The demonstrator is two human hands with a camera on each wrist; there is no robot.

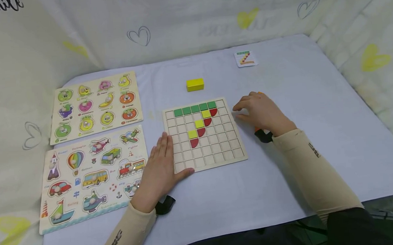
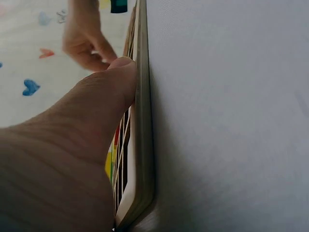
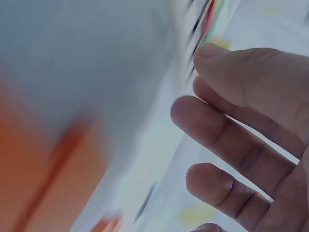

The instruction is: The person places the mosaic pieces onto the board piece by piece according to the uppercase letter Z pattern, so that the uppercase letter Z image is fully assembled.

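A square wooden grid board (image 1: pixel 217 149) lies on the white table. Green squares (image 1: pixel 195 109) fill part of its far row, and a diagonal of yellow squares (image 1: pixel 199 124) and red rounded pieces (image 1: pixel 201 132) runs down towards the near left. My left hand (image 1: pixel 160 168) rests along the board's left side with fingers straight, its thumb (image 2: pixel 123 67) on the near edge. Just right of the board, my right hand (image 1: pixel 260 110) hovers with loosely bent fingers (image 3: pixel 207 121) and nothing between them. Orange pieces (image 3: pixel 63 169), blurred up close, lie beside that hand, which mostly hides them in the head view.
At the left lie a fruit puzzle board (image 1: pixel 95 114) and a vehicle puzzle board (image 1: pixel 116 168). Behind the grid stands a yellow block (image 1: pixel 195 85). A pattern card (image 1: pixel 245 58) showing a Z-like figure lies at the back right.
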